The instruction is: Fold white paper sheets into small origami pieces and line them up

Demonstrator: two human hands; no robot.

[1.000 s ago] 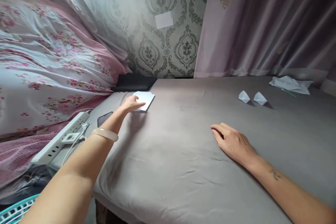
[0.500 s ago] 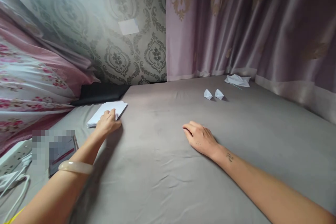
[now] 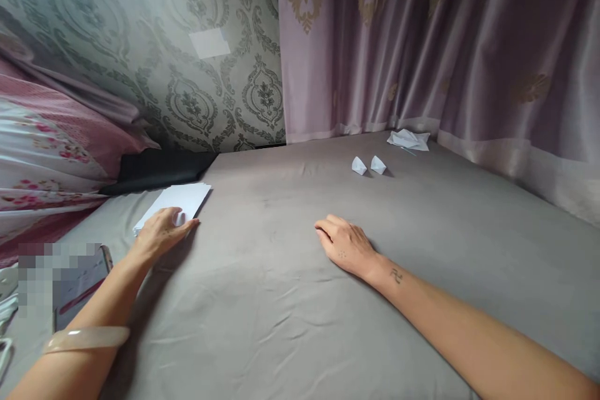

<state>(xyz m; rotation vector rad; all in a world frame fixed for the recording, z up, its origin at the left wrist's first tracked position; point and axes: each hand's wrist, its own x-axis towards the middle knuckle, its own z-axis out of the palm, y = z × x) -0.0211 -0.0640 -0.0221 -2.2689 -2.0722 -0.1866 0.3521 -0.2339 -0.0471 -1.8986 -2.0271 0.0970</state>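
My left hand (image 3: 162, 234) lies on the near corner of a stack of white paper sheets (image 3: 180, 200) on the grey bed sheet (image 3: 300, 300). Its fingers are curled over the stack's edge, pinching a sheet. A pale bangle (image 3: 84, 337) sits on that wrist. My right hand (image 3: 344, 244) rests palm down on the sheet in the middle, fingers loosely together, holding nothing. Two small folded white paper shapes (image 3: 368, 165) stand farther back.
A crumpled white paper (image 3: 407, 139) lies by the pink curtain (image 3: 422, 44) at the back. A black flat object (image 3: 157, 169) sits against the patterned wall. A phone (image 3: 77, 284) lies at the left, next to floral bedding (image 3: 42, 150).
The view has swung to the right, so the bedding and power strip have slid out on the left. My left hand has drawn back to the stack's near corner. My right hand has stayed put.
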